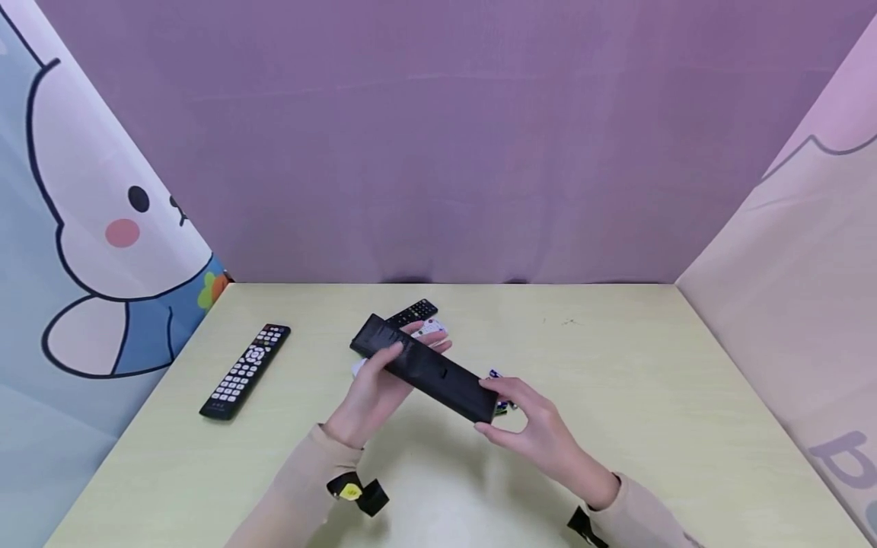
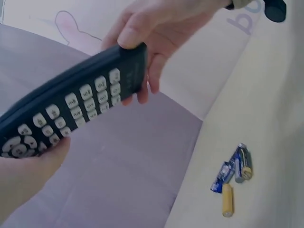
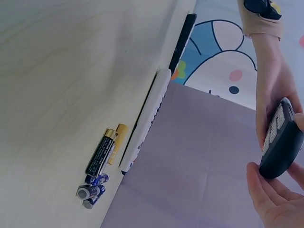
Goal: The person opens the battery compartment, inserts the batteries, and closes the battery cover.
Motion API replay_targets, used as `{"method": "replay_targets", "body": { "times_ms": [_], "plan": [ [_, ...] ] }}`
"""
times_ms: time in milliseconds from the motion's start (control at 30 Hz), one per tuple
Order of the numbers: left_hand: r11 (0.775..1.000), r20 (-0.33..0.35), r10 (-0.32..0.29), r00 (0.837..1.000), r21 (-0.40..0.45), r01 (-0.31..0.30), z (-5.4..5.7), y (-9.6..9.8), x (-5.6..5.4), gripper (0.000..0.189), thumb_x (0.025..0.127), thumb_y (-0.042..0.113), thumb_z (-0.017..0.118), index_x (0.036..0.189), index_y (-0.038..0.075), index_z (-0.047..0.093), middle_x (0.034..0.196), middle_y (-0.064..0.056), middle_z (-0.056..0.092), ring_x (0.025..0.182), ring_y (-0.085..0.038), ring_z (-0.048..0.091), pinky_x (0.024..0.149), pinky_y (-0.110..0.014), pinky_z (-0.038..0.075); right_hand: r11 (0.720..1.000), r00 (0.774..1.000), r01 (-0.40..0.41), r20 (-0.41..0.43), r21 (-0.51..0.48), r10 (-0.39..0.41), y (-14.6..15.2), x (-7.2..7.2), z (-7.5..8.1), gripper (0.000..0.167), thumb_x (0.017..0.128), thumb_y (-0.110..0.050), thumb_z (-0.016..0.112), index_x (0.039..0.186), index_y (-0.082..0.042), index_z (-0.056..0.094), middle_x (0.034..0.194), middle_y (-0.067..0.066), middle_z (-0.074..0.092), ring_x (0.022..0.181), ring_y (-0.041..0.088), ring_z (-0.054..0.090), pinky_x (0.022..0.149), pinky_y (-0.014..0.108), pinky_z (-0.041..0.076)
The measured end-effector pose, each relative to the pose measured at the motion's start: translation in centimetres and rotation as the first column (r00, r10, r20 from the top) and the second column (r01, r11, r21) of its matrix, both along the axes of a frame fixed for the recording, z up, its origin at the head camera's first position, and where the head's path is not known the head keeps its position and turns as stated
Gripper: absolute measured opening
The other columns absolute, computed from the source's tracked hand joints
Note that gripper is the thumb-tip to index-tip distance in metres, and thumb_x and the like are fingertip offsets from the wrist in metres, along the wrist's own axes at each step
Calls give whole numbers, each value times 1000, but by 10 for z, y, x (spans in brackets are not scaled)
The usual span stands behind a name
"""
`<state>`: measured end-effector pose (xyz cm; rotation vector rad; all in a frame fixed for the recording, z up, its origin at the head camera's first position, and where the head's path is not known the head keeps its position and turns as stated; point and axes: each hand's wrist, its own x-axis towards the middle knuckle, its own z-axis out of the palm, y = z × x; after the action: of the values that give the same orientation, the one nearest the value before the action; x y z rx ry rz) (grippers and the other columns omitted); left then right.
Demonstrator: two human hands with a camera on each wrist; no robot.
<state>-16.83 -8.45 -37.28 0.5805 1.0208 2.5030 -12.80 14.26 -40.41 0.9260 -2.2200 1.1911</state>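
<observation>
Both hands hold a black remote control (image 1: 430, 371) above the table, its back turned up toward the head camera. My left hand (image 1: 375, 394) grips it near the far left end, thumb over the back. At the near right end, my right hand (image 1: 544, 435) pinches the remote between thumb and fingers. White buttons on the front face show in the left wrist view, where the right hand (image 2: 164, 31) is at the top end. Several batteries (image 3: 101, 154) lie on the table below, partly hidden behind the right hand in the head view.
A white remote (image 3: 147, 118) and a smaller black remote (image 1: 414, 312) lie beyond the held one, partly covered by it in the head view. Another black remote (image 1: 247, 371) with white buttons lies at the left of the table (image 1: 658, 396). A purple backdrop (image 1: 445, 152) stands behind.
</observation>
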Motion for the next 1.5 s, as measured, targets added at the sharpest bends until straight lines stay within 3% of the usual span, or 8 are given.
{"method": "replay_targets", "body": {
  "times_ms": [200,433,633,867,1067,1233,1500],
  "plan": [
    [989,141,97,985,97,-112,13,4,-1,41,95,31,18,123,4,30,119,-15,51,120,-34,39,104,-48,17,998,997,25,-79,49,-21,-4,0,0,48,78,-42,60,109,-5,56,105,7,58,96,20,56,84,19,44],
    [949,357,170,918,190,-250,23,7,-4,52,89,49,28,106,4,47,107,-14,52,108,-28,48,101,-47,25,993,979,65,-197,97,-44,-8,-1,-4,47,78,-39,62,109,-4,56,103,9,57,94,24,57,86,21,43],
    [938,407,195,892,187,-290,24,9,-3,54,88,52,26,98,5,51,94,-10,54,93,-24,53,92,-44,36,986,983,89,-174,142,-64,-9,0,-4,48,78,-40,62,111,-5,55,105,8,56,96,24,57,85,25,45],
    [938,400,189,897,195,-285,23,10,0,52,88,51,27,90,6,52,86,-7,54,84,-21,51,87,-41,38,968,989,84,-141,236,-52,-9,2,-2,49,81,-46,56,113,-9,55,110,5,55,101,20,55,82,30,46],
    [946,355,183,917,191,-263,20,11,3,49,89,49,27,90,7,53,85,-6,53,83,-19,51,92,-42,32,964,988,55,-152,260,-15,-12,0,2,46,82,-43,55,113,-10,55,110,4,54,99,18,54,80,30,47],
    [953,323,166,932,190,-235,19,15,5,46,89,46,23,89,8,49,82,-3,51,81,-16,50,87,-39,34,959,988,42,-157,281,3,-17,-3,7,43,81,-40,58,113,-11,56,111,5,54,98,17,54,76,31,48],
    [955,295,196,935,160,-251,20,21,8,46,91,42,19,89,7,49,81,-4,52,78,-16,50,84,-38,38,956,988,16,-150,293,29,-23,-7,15,43,76,-31,67,112,-13,55,110,7,54,95,18,54,72,30,49]
  ]
}}
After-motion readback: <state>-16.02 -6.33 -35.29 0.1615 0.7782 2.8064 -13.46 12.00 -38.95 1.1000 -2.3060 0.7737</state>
